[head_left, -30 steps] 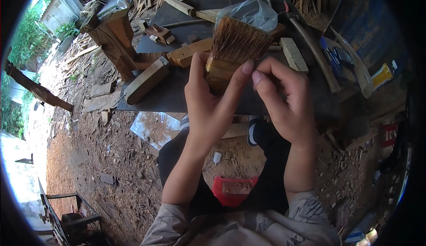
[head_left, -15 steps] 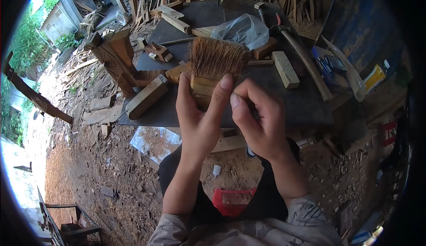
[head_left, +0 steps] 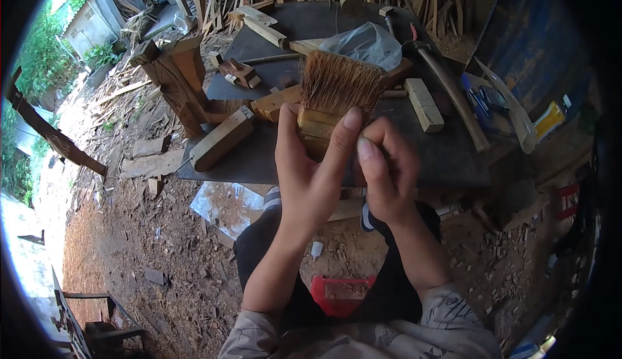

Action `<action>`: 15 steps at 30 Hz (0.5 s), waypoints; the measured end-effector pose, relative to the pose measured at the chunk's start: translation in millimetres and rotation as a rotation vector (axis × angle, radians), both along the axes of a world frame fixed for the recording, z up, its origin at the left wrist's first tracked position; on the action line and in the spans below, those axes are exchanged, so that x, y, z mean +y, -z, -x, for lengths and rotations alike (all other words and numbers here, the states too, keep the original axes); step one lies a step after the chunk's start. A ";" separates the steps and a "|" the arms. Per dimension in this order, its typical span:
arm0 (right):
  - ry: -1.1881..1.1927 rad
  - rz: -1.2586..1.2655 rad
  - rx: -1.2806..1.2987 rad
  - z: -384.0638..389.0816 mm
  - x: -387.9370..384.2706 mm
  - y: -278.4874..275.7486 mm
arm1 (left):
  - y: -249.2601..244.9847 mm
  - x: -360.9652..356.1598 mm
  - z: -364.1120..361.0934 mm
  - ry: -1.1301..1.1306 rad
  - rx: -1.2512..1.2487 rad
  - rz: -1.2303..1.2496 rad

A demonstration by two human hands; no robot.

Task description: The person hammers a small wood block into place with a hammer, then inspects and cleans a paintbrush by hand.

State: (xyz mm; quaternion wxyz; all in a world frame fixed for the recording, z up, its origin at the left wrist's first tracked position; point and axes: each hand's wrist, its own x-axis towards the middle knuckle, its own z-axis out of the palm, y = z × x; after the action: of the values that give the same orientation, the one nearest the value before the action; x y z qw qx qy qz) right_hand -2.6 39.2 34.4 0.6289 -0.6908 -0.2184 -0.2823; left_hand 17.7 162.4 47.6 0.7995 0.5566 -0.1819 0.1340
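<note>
A wide brush (head_left: pixel 341 84) with stiff brown bristles and a yellowish base is held up over the dark table, bristles pointing up. My left hand (head_left: pixel 311 158) is closed around the base, thumb on its right front and fingers at its left side. Close against the brush's right edge, my right hand (head_left: pixel 392 171) has its thumb and index finger pinched together; whatever lies between them, if anything, is too small to make out. Behind the bristles lies a clear plastic bag (head_left: pixel 366 43).
On the dark table (head_left: pixel 363 165) are a wooden block (head_left: pixel 424 105), a small wooden plane (head_left: pixel 239 73), a long curved wooden handle (head_left: pixel 453 97) and a squared wooden piece (head_left: pixel 223 139). A carved wooden piece (head_left: pixel 175 84) stands at the left. Below is a red stool (head_left: pixel 337 306).
Both hands and the brush have shifted a little to the right. The view has also moved slightly. The left hand keeps its grip and the right fingers stay pinched by the brush's edge.
</note>
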 end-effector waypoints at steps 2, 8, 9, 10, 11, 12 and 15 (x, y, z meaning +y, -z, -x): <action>0.022 0.049 -0.026 -1.4 -2.1 -0.1 | 1.4 0.1 -0.8 -0.027 -0.024 -0.010; 0.181 0.315 -0.087 -7.6 -15.1 -13.7 | 4.4 5.1 -9.7 -0.059 -0.047 -0.040; 0.192 0.323 -0.108 -8.0 -16.9 -14.5 | 3.3 5.2 -8.2 -0.059 -0.046 -0.042; 0.203 0.330 -0.129 -8.7 -18.9 -15.0 | 1.6 4.8 -5.6 -0.060 -0.043 -0.045; 0.214 0.337 -0.147 -8.5 -20.2 -15.1 | 0.4 4.5 -3.6 -0.060 -0.039 -0.049; 0.222 0.331 -0.144 -7.5 -20.3 -16.5 | -0.3 4.3 -3.0 -0.065 -0.042 -0.058; 0.253 0.345 -0.155 -4.9 -19.9 -21.2 | -0.6 4.2 -2.3 -0.088 -0.053 -0.084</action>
State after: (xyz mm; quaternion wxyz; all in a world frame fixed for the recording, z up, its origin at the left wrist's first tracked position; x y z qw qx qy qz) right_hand 2.4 19.3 55.7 0.4423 -0.7862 -0.2228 -0.3696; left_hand 20.0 166.6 48.2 0.7636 0.5934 -0.1837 0.1760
